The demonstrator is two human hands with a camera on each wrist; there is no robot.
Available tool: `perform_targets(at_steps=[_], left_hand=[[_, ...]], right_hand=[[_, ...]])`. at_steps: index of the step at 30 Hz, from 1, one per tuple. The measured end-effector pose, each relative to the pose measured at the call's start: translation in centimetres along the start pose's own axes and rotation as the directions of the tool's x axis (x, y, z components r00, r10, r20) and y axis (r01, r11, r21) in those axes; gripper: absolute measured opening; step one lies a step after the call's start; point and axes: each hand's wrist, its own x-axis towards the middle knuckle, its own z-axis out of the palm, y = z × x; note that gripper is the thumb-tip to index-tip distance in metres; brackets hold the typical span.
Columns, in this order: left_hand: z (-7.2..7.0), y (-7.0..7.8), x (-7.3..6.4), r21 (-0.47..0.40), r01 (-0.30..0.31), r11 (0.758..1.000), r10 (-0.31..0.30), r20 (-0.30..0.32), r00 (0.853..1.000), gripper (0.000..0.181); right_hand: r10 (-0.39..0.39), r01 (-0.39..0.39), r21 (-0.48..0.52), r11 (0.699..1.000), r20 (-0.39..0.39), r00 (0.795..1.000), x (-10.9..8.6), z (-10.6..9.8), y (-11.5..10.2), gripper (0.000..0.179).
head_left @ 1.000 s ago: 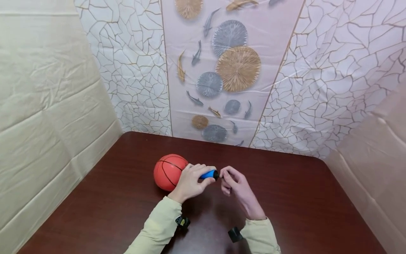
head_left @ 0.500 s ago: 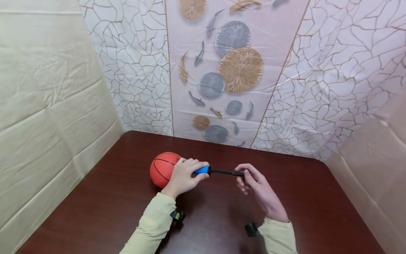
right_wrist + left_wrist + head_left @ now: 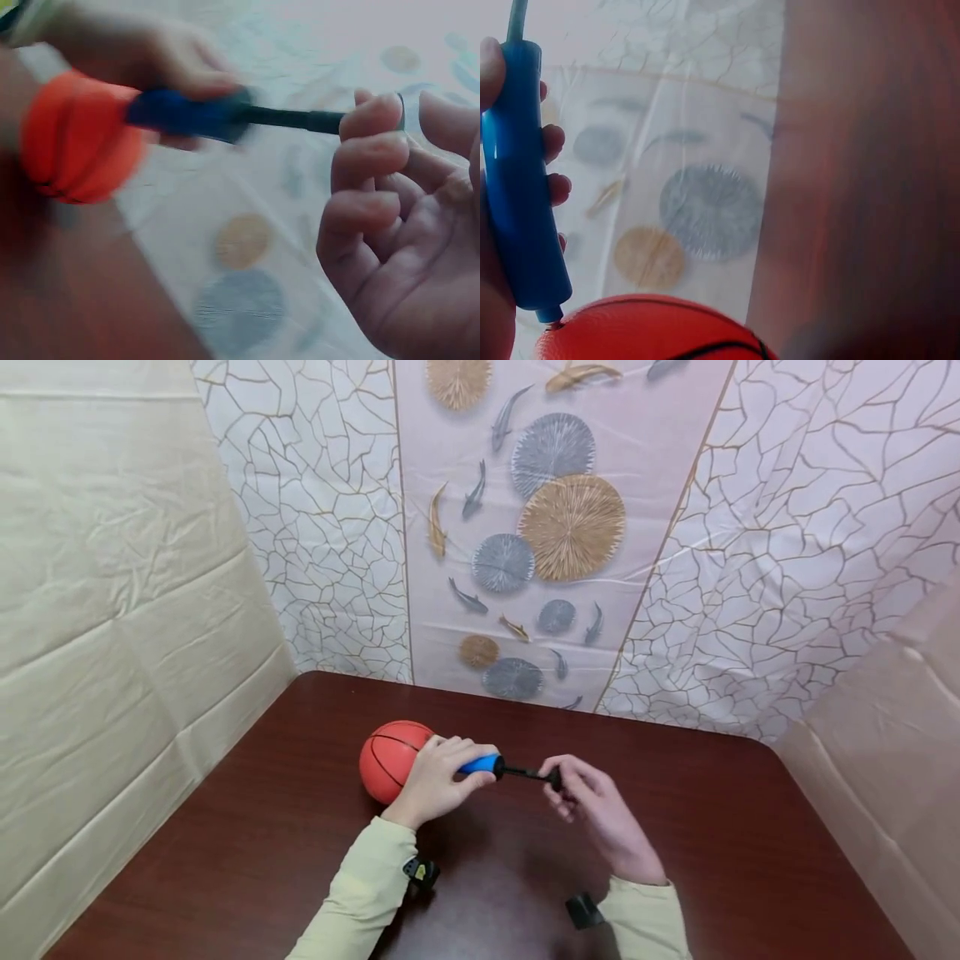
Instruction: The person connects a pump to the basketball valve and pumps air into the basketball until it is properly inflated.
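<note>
A red-orange basketball [image 3: 384, 764] with black lines lies on the table at the left. My left hand [image 3: 437, 779] grips the blue barrel [image 3: 482, 765] of a small hand pump, fingers wrapped round it. In the left wrist view the pump's narrow tip [image 3: 550, 315] meets the ball's surface. From the barrel's other end a thin black rod [image 3: 521, 772] sticks out towards the right. My right hand [image 3: 600, 806] pinches the black handle [image 3: 325, 122] at the rod's end between thumb and bent fingers. The left hand covers part of the ball and barrel in the head view.
The dark reddish-brown table [image 3: 712, 843] spreads round both hands. A patterned cloth wall [image 3: 573, 527] stands behind its far edge, with beige cloth walls [image 3: 105, 635] at the sides. Each wrist carries a small black camera [image 3: 583, 910].
The pump rod, nearly all inside the barrel at first, was drawn out to the right, then pushed partly back in with my right hand. My left hand and the ball shifted slightly left.
</note>
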Motion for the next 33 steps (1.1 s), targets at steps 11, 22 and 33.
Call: perform_targets(at_steps=[11,22,33], left_hand=[[1.1,1.0,0.1,0.146,0.015,0.989,-0.029,0.094,0.995,0.033],[0.0,0.3,0.1,-0.014,0.047,0.999,-0.044,0.129,0.991,0.036],[0.8,1.2,0.3,0.088,0.080,0.993,-0.085,0.048,0.995,0.033]], right_hand=[[0.028,-0.029,0.041,0.999,0.019,0.999,1.4,0.9,2.1,0.027],[0.023,-0.024,0.012,1.000,0.037,0.999,0.1,-0.3,0.6,0.031],[-0.040,0.039,0.056,0.998,0.015,0.999,0.8,0.3,1.3,0.031]])
